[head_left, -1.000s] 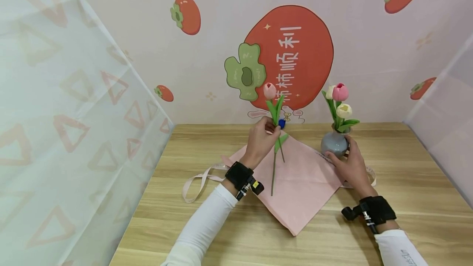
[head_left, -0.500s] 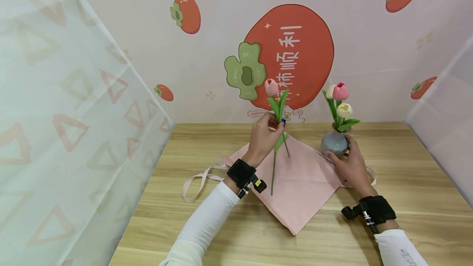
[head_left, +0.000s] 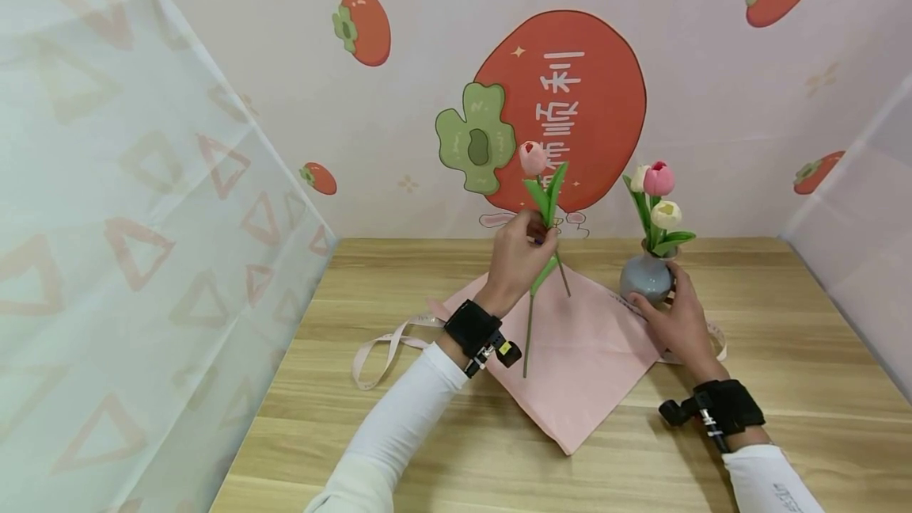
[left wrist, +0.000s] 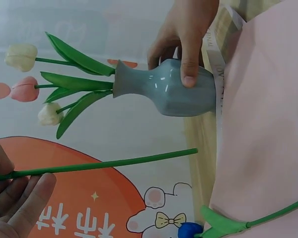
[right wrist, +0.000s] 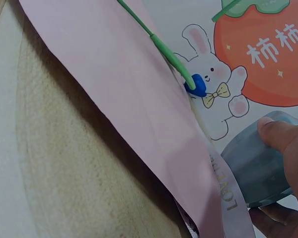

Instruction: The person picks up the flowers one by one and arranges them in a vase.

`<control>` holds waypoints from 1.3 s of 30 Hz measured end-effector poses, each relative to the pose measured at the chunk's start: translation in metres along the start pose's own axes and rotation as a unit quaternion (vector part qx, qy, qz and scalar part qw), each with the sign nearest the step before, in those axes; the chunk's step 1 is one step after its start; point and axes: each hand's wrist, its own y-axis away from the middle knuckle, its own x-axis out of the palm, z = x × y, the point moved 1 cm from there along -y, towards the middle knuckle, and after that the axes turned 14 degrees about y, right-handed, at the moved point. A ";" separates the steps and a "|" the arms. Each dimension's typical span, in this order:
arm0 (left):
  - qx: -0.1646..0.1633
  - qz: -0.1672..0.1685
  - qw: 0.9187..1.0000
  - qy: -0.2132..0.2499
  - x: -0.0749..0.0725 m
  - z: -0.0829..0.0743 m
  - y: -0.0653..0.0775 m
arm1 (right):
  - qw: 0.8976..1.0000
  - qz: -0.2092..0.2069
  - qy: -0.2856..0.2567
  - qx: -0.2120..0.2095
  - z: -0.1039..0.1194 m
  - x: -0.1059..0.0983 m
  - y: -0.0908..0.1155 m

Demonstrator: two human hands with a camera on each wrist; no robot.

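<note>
My left hand pinches the green stem of a light pink tulip. The bloom points up, and the bare lower stem hangs free above the table, apart from the vase. Off to the right, a grey vase stands upright, bearing one pink and two cream tulips. My right hand grips its lower body, thumb in front and fingers partly hidden behind. A blue tulip lies on pink wrapping paper; in the head view its bloom is hidden behind my left hand.
A pale ribbon with lettering curls out at the left of the paper and shows again near the vase base. The wooden table ends at a backdrop printed with persimmons. Sheets also hang at both sides.
My left hand has moved up and to the right with the pink tulip, nearer the vase. The right hand and the vase stay where they were.
</note>
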 end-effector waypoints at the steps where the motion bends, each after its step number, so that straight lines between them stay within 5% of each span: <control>1: 0.001 0.000 1.000 0.001 0.001 -0.001 -0.001 | 1.000 0.000 0.000 0.000 0.000 0.000 0.000; 39: 0.045 0.002 0.999 0.027 0.027 -0.030 -0.020 | 1.000 -0.001 0.002 -0.004 -0.003 0.002 -0.001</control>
